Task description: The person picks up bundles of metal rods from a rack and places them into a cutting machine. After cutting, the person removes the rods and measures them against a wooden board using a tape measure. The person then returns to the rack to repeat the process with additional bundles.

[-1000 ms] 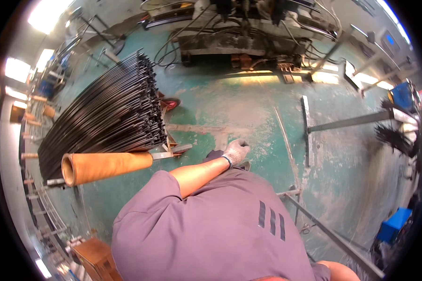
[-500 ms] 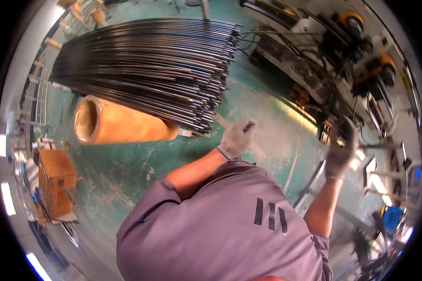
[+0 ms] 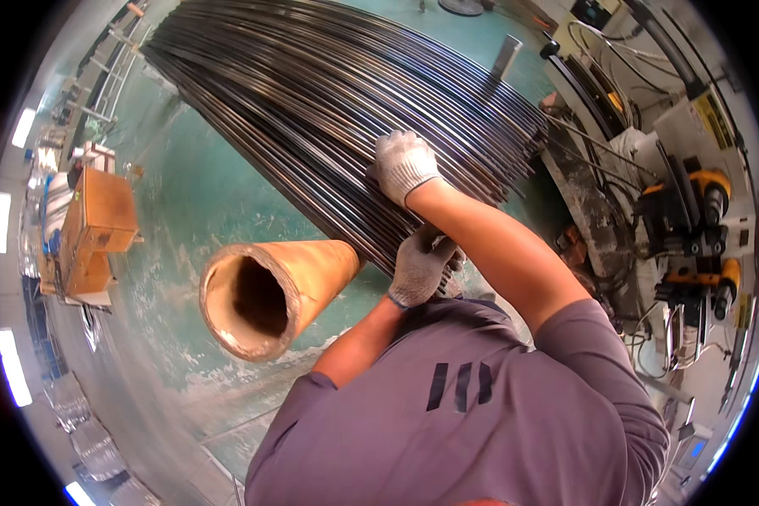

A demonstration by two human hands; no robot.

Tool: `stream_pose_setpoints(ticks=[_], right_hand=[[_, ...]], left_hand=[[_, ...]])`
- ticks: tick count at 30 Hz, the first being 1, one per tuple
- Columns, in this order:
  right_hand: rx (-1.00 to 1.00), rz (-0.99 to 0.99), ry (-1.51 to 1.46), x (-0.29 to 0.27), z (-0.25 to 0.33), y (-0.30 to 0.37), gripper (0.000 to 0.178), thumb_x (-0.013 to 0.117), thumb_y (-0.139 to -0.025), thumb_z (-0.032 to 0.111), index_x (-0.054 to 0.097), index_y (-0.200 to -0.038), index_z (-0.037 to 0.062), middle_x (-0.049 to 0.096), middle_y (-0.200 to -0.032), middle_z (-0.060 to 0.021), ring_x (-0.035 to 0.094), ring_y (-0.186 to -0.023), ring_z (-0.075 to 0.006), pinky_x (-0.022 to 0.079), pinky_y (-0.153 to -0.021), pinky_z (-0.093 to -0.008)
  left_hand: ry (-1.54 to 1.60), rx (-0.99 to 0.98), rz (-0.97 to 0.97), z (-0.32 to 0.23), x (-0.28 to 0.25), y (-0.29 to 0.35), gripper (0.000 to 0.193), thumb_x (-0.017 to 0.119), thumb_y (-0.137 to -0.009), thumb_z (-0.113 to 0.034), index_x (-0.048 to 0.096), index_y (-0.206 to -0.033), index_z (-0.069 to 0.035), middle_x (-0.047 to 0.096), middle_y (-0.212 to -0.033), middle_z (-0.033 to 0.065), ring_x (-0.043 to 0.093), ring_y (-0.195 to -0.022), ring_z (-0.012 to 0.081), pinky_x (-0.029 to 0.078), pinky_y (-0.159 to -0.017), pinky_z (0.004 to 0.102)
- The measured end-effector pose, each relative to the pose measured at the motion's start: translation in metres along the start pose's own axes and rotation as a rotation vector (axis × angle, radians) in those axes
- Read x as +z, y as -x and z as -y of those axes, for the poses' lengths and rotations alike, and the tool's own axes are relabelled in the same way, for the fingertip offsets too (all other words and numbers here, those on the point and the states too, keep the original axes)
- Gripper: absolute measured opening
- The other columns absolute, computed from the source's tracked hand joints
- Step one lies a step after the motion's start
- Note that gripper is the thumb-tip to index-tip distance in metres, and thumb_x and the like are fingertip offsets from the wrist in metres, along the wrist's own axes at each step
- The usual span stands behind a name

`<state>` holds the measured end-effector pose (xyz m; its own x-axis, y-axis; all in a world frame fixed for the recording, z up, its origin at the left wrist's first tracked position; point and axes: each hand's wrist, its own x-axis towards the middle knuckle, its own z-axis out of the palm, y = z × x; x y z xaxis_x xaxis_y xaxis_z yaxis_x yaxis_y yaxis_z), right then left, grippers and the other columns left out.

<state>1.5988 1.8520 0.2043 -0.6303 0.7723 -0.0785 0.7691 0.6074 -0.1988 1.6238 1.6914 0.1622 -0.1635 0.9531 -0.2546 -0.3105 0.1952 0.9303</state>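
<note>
A large bundle of long, dark metal rods (image 3: 312, 93) fans out in front of me. Both my hands wear pale knitted gloves. My right hand (image 3: 403, 167) reaches across to the left and is closed on a rod at the top of the bundle; its palm side is hidden. Closer to my body, my left hand (image 3: 422, 266) curls round rods at the near ends of the bundle, thumb bent over. How many rods it holds cannot be made out.
A thick brown tube (image 3: 299, 295) lies left of my left hand, its hollow end facing me. Machinery with yellow-and-black units (image 3: 708, 198) lines the right side. An upright metal post (image 3: 506, 57) stands by the rods' far side. A wooden box (image 3: 105, 215) is at far left.
My view has turned toward the rods. My right hand has come from beside the machinery onto the bundle. My left hand, earlier a fist just off the rod ends, is now on them.
</note>
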Motion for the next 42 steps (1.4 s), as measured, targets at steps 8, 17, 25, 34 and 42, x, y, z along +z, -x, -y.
stream_pose_setpoints(ticks=[8,17,25,34,42], right_hand=[[-0.027,0.292,0.048,-0.009,0.007,-0.046,0.024,0.070,-0.097,0.019,0.080,-0.111,0.0022,0.079,-0.116,-0.0221,0.078,-0.108,-0.0363,0.062,-0.093,-0.0449],[-0.014,0.613,-0.165,-0.032,0.023,-0.028,0.045,0.072,-0.097,0.035,0.074,-0.122,-0.0021,0.078,-0.111,-0.0229,0.078,-0.098,-0.0317,0.063,-0.089,-0.0436],[-0.133,0.463,-0.019,0.002,0.018,-0.027,0.033,0.077,-0.088,0.030,0.083,-0.102,0.0005,0.079,-0.103,-0.0262,0.079,-0.102,-0.0390,0.063,-0.089,-0.0450],[-0.004,0.507,-0.339,-0.047,-0.045,-0.023,0.048,0.069,-0.103,0.036,0.066,-0.122,-0.0081,0.074,-0.098,-0.0216,0.073,-0.076,-0.0270,0.062,-0.067,-0.0387],[0.301,0.328,-0.289,-0.100,-0.178,0.180,0.036,0.081,-0.093,0.034,0.069,-0.107,0.0033,0.073,-0.093,-0.0245,0.071,-0.087,-0.0425,0.055,-0.080,-0.0489]], left_hand=[[0.050,0.069,0.067,0.015,-0.008,-0.007,0.013,0.063,-0.108,-0.006,0.070,-0.116,0.002,0.073,-0.099,0.0076,0.070,-0.080,0.0115,0.059,-0.069,0.0267],[-0.142,0.148,0.107,0.008,-0.013,-0.004,0.011,0.064,-0.106,-0.004,0.072,-0.113,0.000,0.070,-0.097,0.0064,0.069,-0.078,0.0117,0.058,-0.069,0.0291],[-0.541,0.492,0.059,0.013,-0.006,-0.002,0.011,0.070,-0.094,0.001,0.072,-0.104,-0.003,0.071,-0.093,0.0162,0.072,-0.081,0.0338,0.058,-0.074,0.0417],[-0.312,0.322,0.092,0.010,-0.005,0.004,0.004,0.073,-0.097,-0.002,0.074,-0.101,0.000,0.074,-0.094,0.0109,0.074,-0.082,0.0206,0.058,-0.075,0.0346],[0.401,-0.143,-0.075,-0.022,-0.013,-0.025,0.032,0.058,-0.113,-0.033,0.066,-0.114,-0.002,0.073,-0.103,0.0110,0.071,-0.086,0.0194,0.061,-0.075,0.0364]])
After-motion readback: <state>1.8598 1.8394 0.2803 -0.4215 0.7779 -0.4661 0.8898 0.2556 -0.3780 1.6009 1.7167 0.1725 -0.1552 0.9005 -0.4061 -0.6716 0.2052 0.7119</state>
